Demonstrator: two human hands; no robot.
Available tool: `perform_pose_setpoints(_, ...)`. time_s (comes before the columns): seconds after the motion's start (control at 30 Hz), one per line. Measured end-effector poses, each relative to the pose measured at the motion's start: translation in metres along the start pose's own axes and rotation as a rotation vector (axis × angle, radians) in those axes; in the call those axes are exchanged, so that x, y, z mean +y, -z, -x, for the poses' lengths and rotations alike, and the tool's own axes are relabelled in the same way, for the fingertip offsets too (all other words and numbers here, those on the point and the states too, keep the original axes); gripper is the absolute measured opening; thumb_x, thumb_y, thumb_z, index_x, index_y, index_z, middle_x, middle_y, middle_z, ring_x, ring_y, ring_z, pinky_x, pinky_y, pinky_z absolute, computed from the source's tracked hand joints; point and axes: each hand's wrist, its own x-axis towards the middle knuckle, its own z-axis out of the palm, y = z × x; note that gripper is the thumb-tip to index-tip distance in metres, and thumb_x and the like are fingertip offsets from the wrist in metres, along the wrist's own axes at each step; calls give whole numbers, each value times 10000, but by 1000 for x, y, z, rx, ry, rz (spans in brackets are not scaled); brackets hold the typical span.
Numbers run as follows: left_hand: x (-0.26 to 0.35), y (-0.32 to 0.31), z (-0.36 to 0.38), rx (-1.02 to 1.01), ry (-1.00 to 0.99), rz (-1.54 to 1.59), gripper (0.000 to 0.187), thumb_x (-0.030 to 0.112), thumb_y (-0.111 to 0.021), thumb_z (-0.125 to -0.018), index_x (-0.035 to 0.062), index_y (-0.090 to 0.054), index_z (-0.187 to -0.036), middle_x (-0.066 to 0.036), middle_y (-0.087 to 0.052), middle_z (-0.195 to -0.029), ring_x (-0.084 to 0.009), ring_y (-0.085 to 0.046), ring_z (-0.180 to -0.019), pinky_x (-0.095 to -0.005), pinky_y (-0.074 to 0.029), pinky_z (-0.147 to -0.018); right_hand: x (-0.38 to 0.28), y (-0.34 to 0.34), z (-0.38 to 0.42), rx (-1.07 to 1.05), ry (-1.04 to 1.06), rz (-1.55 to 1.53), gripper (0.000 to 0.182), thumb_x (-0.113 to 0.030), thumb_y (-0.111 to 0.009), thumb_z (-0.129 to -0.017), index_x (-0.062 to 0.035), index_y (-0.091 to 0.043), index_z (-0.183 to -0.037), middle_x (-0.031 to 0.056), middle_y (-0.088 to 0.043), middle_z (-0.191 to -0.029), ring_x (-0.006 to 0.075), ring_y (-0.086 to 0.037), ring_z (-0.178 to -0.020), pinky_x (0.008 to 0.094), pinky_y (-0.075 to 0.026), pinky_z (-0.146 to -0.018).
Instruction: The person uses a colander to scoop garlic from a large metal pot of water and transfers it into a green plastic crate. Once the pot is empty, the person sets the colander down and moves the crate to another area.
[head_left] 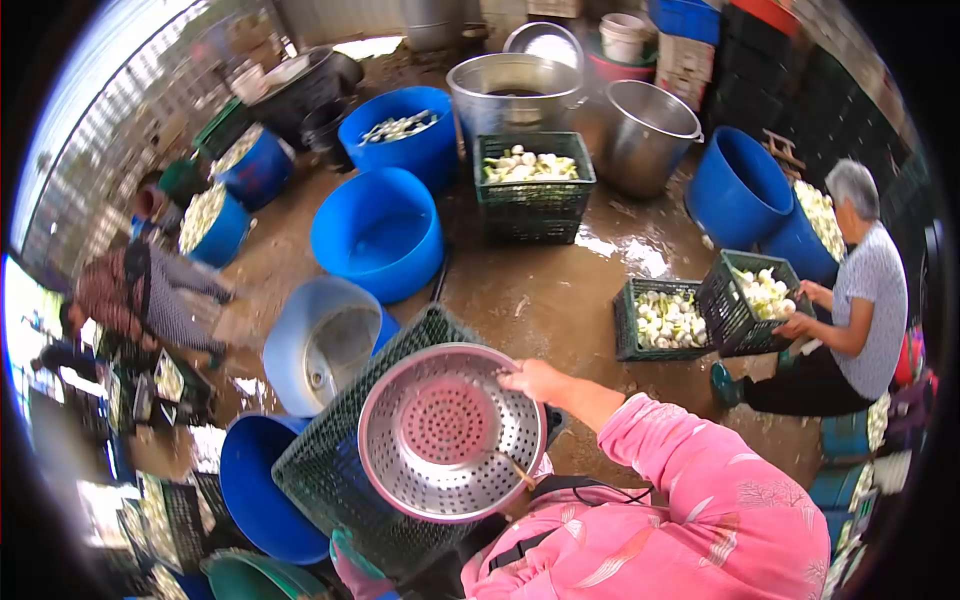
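My right hand [535, 381] grips the rim of a round perforated metal colander [450, 430], held tilted in front of my chest. My pink sleeve runs from the hand toward the lower right. Behind and under the colander is a dark green plastic crate [330, 470], tilted against me. My left hand is hidden behind the crate and colander.
Several blue tubs [378, 232] and steel pots [648, 135] stand on the wet concrete floor. A green crate of white vegetables [533, 185] sits in the middle. At right a seated person [860, 300] tips one crate [745, 300] toward another [665, 320]. Another person [150, 290] crouches at left.
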Motion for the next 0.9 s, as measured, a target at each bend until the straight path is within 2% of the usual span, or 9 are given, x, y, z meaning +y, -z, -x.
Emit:
perform_pose_setpoints(0.17,44,-155,-64,-291,78,-134,290,298,-524,-838,80,-559,-1027,-33,-594,-893,-181,-578,-795,-312,-480,-707,-17,95,-24,174,49,-584,292,-199,-585,-805,-17,-590,-1033,67,-613,-866,145,-564,-802,272,-430,-730)
perform_pose_setpoints(0.23,41,-214,-95,-398,98,-152,287,274,-511,-851,59,-554,-1035,-39,-599,-891,-166,-588,-801,-293,-485,-701,-38,129,-22,244,134,-697,268,-151,-572,-804,4,-567,-1023,53,-580,-913,131,-539,-820,258,-414,-750)
perform_pose_setpoints(0.33,29,-294,-151,-386,164,-241,237,290,-554,-832,96,-585,-964,32,-536,-748,-86,-500,-624,-256,-420,-546,-48,175,-39,422,91,-716,261,-130,-567,-798,7,-561,-1021,62,-574,-937,145,-534,-861,285,-409,-773)
perform_pose_setpoints(0.4,24,-370,-172,-425,128,-339,228,286,-544,-841,102,-588,-968,40,-517,-727,-73,-470,-600,-254,-396,-524,-44,214,-59,452,136,-806,272,-141,-585,-789,-7,-574,-1025,61,-591,-929,154,-549,-838,299,-426,-756)
perform_pose_setpoints(0.43,18,-408,-179,-442,119,-380,224,284,-539,-845,105,-589,-971,44,-507,-717,-67,-455,-588,-253,-383,-514,-55,229,-63,603,169,-755,246,-131,-580,-786,-4,-579,-997,36,-583,-897,133,-541,-806,279,-416,-745)
perform_pose_setpoints(0.47,6,-439,-196,-567,268,-287,232,277,-537,-848,86,-588,-969,34,-523,-740,-68,-465,-616,-244,-385,-529,-57,250,-65,686,76,-713,225,-130,-581,-786,-12,-593,-977,30,-591,-882,129,-544,-789,273,-418,-733)
perform_pose_setpoints(0.57,-13,-534,-225,-658,229,-399,244,274,-540,-849,68,-580,-973,26,-534,-764,-69,-464,-638,-229,-383,-542,-54,298,-77,920,17,-651,183,-132,-588,-778,-29,-626,-924,29,-611,-841,128,-555,-749,270,-430,-693)
perform_pose_setpoints(0.67,-42,-615,-245,-842,235,-495,255,281,-538,-853,54,-570,-965,21,-533,-779,-73,-459,-649,-231,-383,-554,-74,329,-69,1004,90,-738,222,-123,-588,-759,-14,-617,-950,60,-621,-836,157,-576,-733,290,-449,-697)
perform_pose_setpoints(0.9,-87,-752,-238,-862,170,-669,277,311,-545,-847,51,-558,-942,27,-493,-708,-88,-413,-601,-262,-351,-524,-69,441,-104,1032,61,-835,245,-136,-552,-790,-3,-585,-993,99,-621,-905,215,-600,-807,358,-471,-745)
